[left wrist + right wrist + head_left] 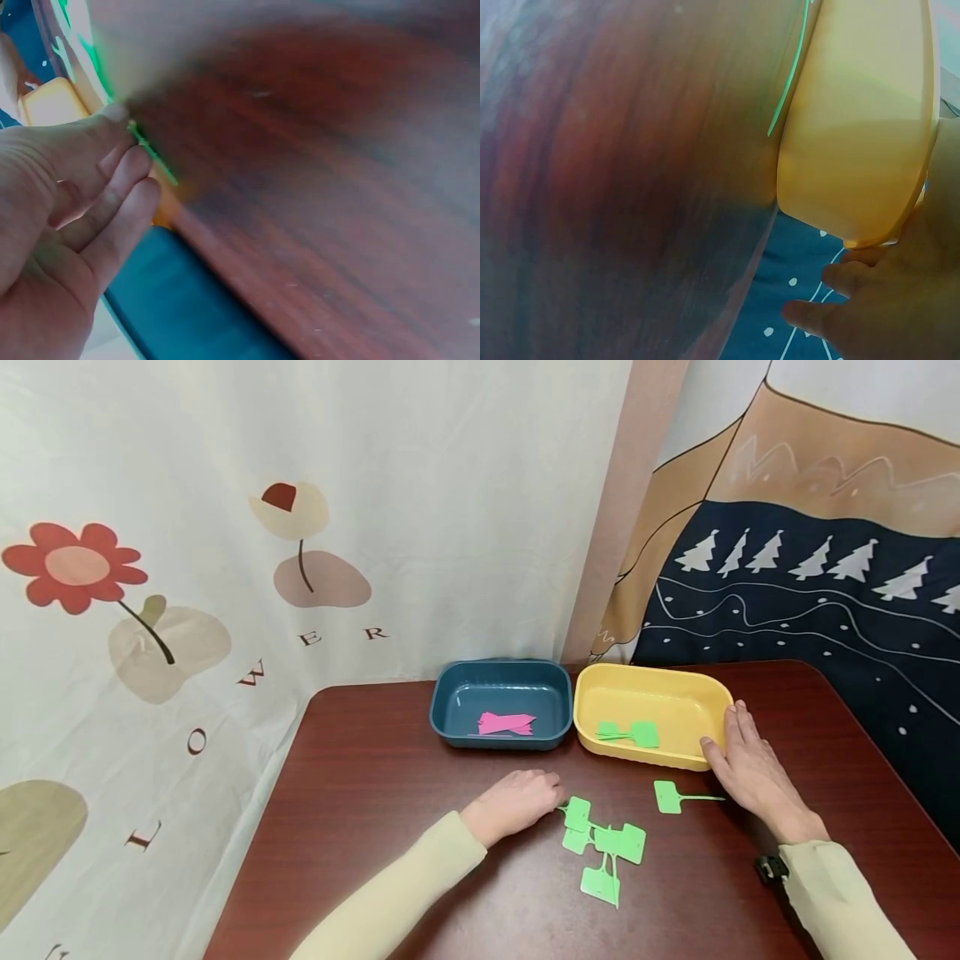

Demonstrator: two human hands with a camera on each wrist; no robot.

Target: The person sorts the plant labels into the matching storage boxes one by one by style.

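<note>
My left hand point(523, 798) is low over the table, at the left end of a loose pile of flat green tags with thin tails. Its thumb and fingers pinch the thin tail of one green tag point(577, 813), and the green tail point(156, 155) runs past the fingertips in the left wrist view. On the right, my other hand point(756, 770) rests against the right end of a yellow tray point(654, 673), fingers extended along its side and thumb at the front rim. A few green tags point(645, 734) lie inside this tray.
A dark blue tray point(501, 670) stands left of the yellow one, with pink pointed pieces point(507, 723) in it. One single green tag point(667, 797) lies in front of the yellow tray. Curtains hang behind the brown table point(360, 777).
</note>
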